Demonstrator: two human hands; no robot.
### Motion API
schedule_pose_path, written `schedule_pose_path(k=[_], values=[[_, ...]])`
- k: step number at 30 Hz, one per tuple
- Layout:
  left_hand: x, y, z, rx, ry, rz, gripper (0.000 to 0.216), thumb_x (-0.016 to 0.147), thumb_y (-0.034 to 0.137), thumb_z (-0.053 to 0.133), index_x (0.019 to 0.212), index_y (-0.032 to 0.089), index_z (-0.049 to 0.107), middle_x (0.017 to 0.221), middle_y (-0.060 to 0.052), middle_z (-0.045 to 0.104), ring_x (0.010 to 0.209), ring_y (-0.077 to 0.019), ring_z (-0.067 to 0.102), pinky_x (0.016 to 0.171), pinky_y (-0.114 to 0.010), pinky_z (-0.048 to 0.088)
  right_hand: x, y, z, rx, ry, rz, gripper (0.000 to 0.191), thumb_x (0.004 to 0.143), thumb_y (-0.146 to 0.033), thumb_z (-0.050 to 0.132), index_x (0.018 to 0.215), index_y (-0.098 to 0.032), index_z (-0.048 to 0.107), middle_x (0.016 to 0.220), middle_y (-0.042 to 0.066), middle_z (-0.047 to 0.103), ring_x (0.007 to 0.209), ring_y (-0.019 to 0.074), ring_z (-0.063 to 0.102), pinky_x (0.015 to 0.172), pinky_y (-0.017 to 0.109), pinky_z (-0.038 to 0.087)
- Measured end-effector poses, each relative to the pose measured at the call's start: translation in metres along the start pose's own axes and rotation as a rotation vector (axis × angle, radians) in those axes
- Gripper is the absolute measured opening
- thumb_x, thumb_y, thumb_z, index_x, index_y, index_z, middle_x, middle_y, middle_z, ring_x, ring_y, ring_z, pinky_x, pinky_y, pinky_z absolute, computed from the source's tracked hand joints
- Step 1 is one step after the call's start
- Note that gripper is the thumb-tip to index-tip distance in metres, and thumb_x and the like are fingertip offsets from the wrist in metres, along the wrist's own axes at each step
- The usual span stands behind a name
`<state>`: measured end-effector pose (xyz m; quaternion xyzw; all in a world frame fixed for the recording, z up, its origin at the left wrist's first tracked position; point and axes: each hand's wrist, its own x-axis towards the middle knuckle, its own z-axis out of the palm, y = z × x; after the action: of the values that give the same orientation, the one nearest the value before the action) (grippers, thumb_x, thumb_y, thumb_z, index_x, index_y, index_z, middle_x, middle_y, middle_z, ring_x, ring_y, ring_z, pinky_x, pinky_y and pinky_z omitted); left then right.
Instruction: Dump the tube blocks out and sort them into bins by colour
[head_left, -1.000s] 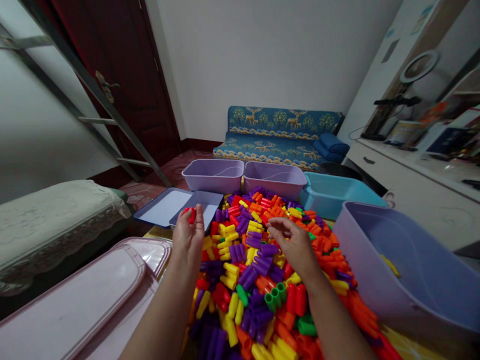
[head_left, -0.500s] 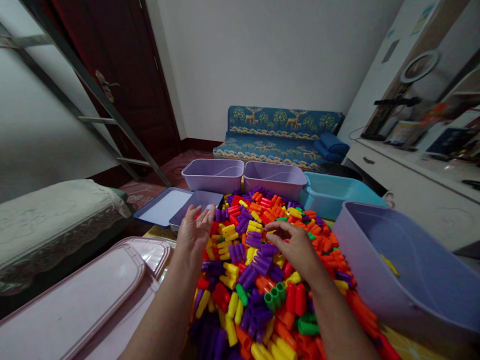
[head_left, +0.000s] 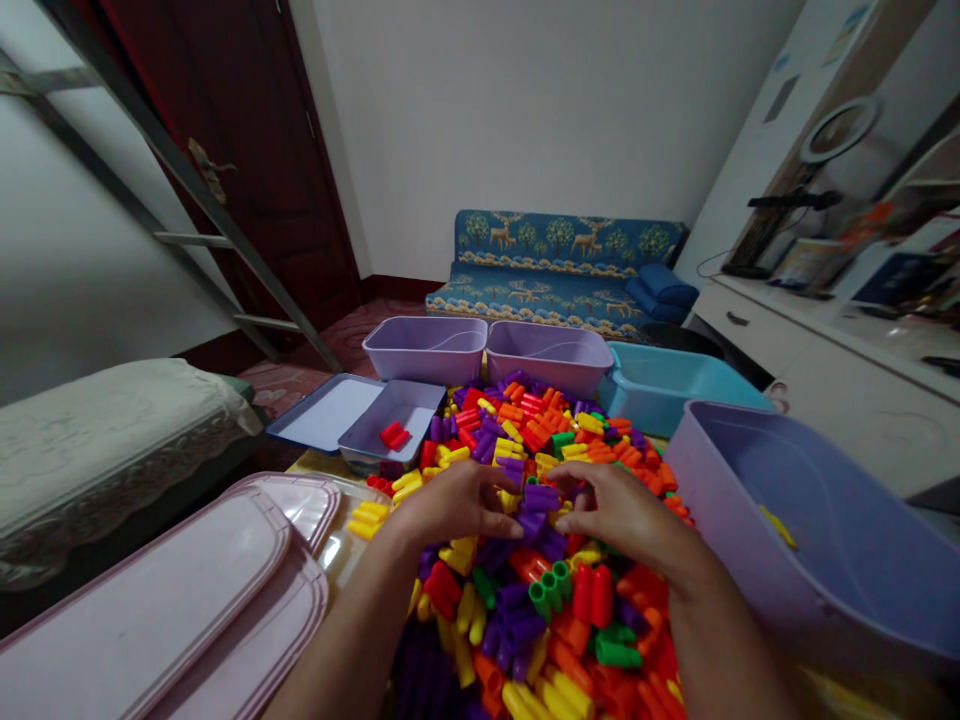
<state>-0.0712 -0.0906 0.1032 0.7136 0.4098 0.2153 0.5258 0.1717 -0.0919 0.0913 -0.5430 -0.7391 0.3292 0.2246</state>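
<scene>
A big heap of plastic tube pieces (head_left: 517,600), in purple, yellow, red, orange and green, lies between my arms. My left hand (head_left: 469,502) is over the middle of the heap, its thumb and fingers apart and curved beside purple pieces. Facing it from the right, my right hand (head_left: 611,505) has its fingers bent and parted from the thumb. Purple joined tubes (head_left: 536,510) lie in the gap between the two hands; whether any fingertip touches them I cannot tell. A small open box (head_left: 427,400) behind my left hand holds a red piece (head_left: 394,435).
Two lilac bins (head_left: 425,345) and a turquoise bin (head_left: 682,385) line the heap's far side. A large lilac bin (head_left: 757,560) with a yellow piece inside stands at right. Pink lids (head_left: 165,600) lie at left, and a flat lid (head_left: 322,410) adjoins the small box.
My left hand has moved right and down from the small box to the heap's middle, uncovering the red piece. My right hand has shifted slightly down and right. Yellow pieces now lie farther left.
</scene>
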Motion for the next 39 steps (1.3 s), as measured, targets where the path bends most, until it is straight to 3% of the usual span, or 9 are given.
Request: schedule_pose_path(k=[4,7,10,12,18,26,31,35,39], values=[[-0.002,0.005,0.008,0.016,0.124,0.144,0.066,0.059,0.028,0.084,0.121,0.022,0.066,0.094,-0.007,0.072,0.087,-0.0247,0.066,0.074,-0.028,0.051,0.005,-0.013,0.013,0.158,0.017,-0.012,0.048,0.060,-0.013,0.070,0.107,-0.023,0.071,0.061,-0.003,0.067,0.055,0.0157,0.062,0.049,0.023,0.046],[0.001,0.008,0.010,-0.038,0.290,0.263,0.078,0.055,0.024,0.087,0.128,0.027,0.060,0.128,-0.010,0.060,0.126,-0.0309,0.049,0.103,-0.037,0.041,0.011,-0.020,0.013,0.245,0.203,-0.094,0.047,0.067,-0.016,0.063,0.113,-0.024,0.067,0.099,0.005,0.072,0.080,0.0188,0.068,0.065,0.028,0.054],[0.006,0.006,0.010,0.107,0.362,0.293,0.085,0.061,0.025,0.084,0.138,0.029,0.049,0.146,-0.010,0.042,0.141,-0.0303,0.030,0.114,-0.045,0.028,0.017,-0.011,0.003,0.045,0.439,-0.150,0.039,0.075,-0.019,0.057,0.113,-0.022,0.065,0.122,0.008,0.064,0.108,0.0223,0.062,0.093,0.039,0.050],[0.010,0.001,0.010,0.277,0.379,0.238,0.075,0.068,0.025,0.078,0.137,0.027,0.049,0.144,-0.011,0.043,0.136,-0.0295,0.038,0.111,-0.045,0.033,0.019,0.002,-0.004,-0.165,0.509,-0.086,0.039,0.078,-0.020,0.056,0.115,-0.017,0.064,0.124,0.011,0.063,0.117,0.0259,0.057,0.104,0.044,0.042],[0.018,-0.014,0.009,0.580,0.350,0.125,0.045,0.074,0.026,0.072,0.118,0.018,0.066,0.114,-0.011,0.064,0.106,-0.0269,0.060,0.095,-0.039,0.046,0.024,0.030,0.002,-0.469,0.331,0.087,0.050,0.090,-0.027,0.045,0.136,-0.007,0.047,0.132,0.020,0.056,0.124,0.0299,0.051,0.105,0.045,0.038],[0.022,-0.019,0.018,0.538,0.312,0.185,0.059,0.078,0.020,0.067,0.135,0.024,0.053,0.138,-0.012,0.050,0.126,-0.0277,0.049,0.106,-0.041,0.039,0.020,0.005,0.013,-0.540,0.251,0.041,0.031,0.079,-0.038,0.065,0.104,-0.021,0.071,0.103,0.010,0.066,0.097,0.0243,0.062,0.083,0.033,0.044],[0.027,-0.023,0.020,0.507,0.297,0.186,0.056,0.077,0.014,0.065,0.131,0.022,0.056,0.134,-0.010,0.056,0.123,-0.0251,0.052,0.106,-0.038,0.040,0.018,0.005,0.003,-0.185,0.409,0.050,0.015,0.074,-0.035,0.067,0.076,-0.020,0.070,0.079,0.002,0.068,0.071,0.0165,0.061,0.067,0.027,0.043],[0.028,-0.023,0.020,0.532,0.336,0.152,0.049,0.076,0.016,0.068,0.124,0.019,0.062,0.126,-0.010,0.062,0.117,-0.0265,0.057,0.102,-0.038,0.043,0.016,0.007,-0.013,0.434,0.873,0.022,0.028,0.077,-0.044,0.064,0.085,-0.017,0.066,0.066,-0.001,0.063,0.057,0.0120,0.056,0.057,0.024,0.044],[0.029,-0.024,0.021,0.543,0.386,0.134,0.043,0.076,0.013,0.066,0.118,0.019,0.065,0.120,-0.008,0.067,0.111,-0.0247,0.061,0.100,-0.035,0.045,0.014,0.011,-0.032,1.044,1.219,-0.100,0.020,0.069,-0.025,0.069,0.086,-0.018,0.061,0.076,-0.003,0.065,0.066,0.0095,0.063,0.065,0.021,0.050]])
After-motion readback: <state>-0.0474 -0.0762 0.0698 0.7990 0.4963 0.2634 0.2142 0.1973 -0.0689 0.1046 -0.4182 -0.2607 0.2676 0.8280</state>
